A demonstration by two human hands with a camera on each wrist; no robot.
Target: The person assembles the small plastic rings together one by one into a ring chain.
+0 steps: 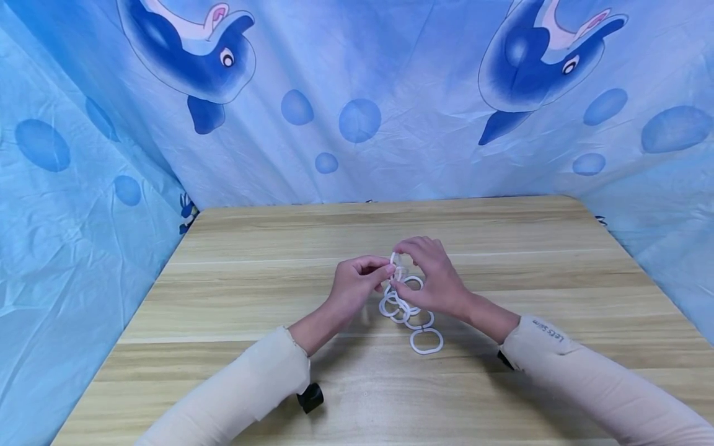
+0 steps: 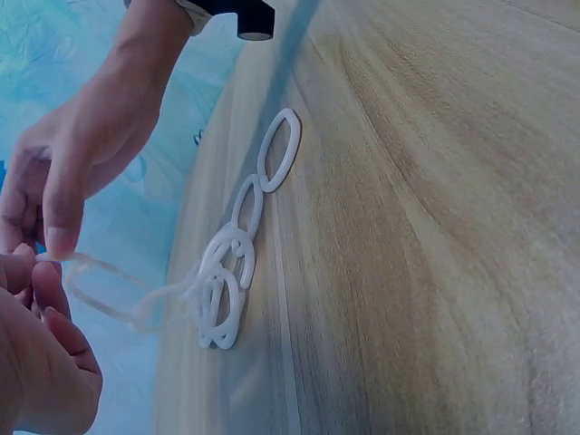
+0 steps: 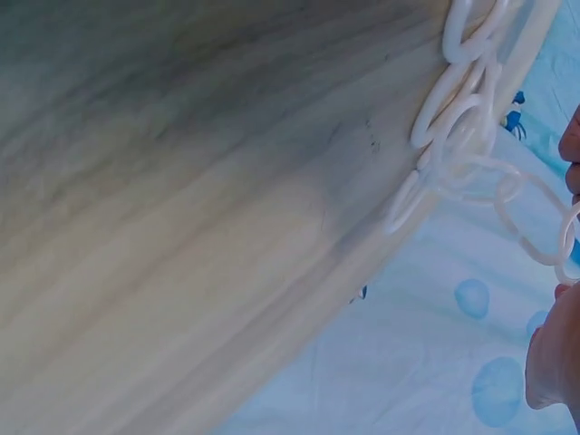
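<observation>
A chain of white oval plastic rings [image 1: 426, 341] trails over the wooden tabletop, several of them linked and bunched together. Its upper end is raised between the two hands. With thumb and fingertips, my left hand [image 1: 357, 285] pinches a ring there. My right hand [image 1: 437, 279] curves round the same end from the other side, forefinger at the top and thumb lower down. In the left wrist view the right thumb and fingers meet the left fingertips at a lifted ring [image 2: 101, 304]. The right wrist view has lifted rings [image 3: 530, 222] hanging beside fingers at the right edge.
The wooden table [image 1: 234, 310] runs back to a blue curtain [image 1: 413, 167] printed with dolphins and bubbles. A black wrist device [image 1: 310, 397] shows under the left sleeve. Pale sleeves cover both forearms.
</observation>
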